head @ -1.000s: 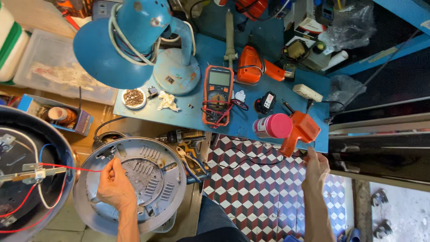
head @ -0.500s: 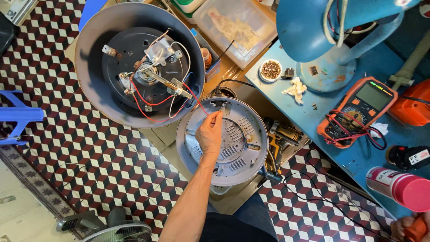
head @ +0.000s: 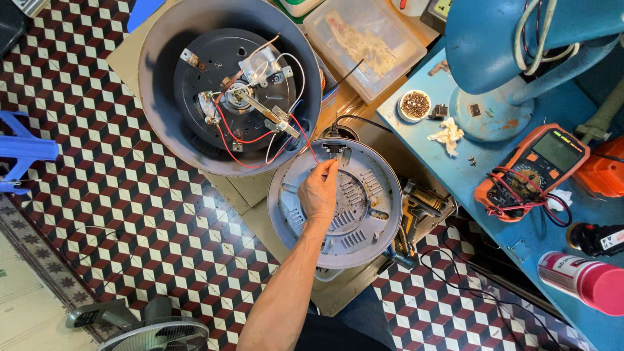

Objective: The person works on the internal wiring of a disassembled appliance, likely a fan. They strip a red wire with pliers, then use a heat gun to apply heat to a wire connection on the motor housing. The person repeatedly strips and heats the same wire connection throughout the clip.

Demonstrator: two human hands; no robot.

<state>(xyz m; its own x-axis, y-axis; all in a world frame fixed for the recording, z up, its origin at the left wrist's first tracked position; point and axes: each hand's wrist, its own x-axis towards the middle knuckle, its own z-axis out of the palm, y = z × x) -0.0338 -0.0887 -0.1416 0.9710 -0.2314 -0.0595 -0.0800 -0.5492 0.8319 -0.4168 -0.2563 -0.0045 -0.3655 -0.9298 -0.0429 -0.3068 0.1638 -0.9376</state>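
The left hand (head: 319,193) rested on the round grey base plate (head: 338,205), fingers (head: 330,168) drawn together and pinching a red wire (head: 305,144) near the plate's upper rim. The right hand was out of view. The wire ran up into the overturned dark appliance body (head: 231,84), touching the plate's upper-left edge, its inner wiring exposed. To the right stood a blue bench (head: 494,195) bearing an orange multimeter (head: 533,170), a blue lamp base (head: 487,117) and a pink spray can (head: 582,281).
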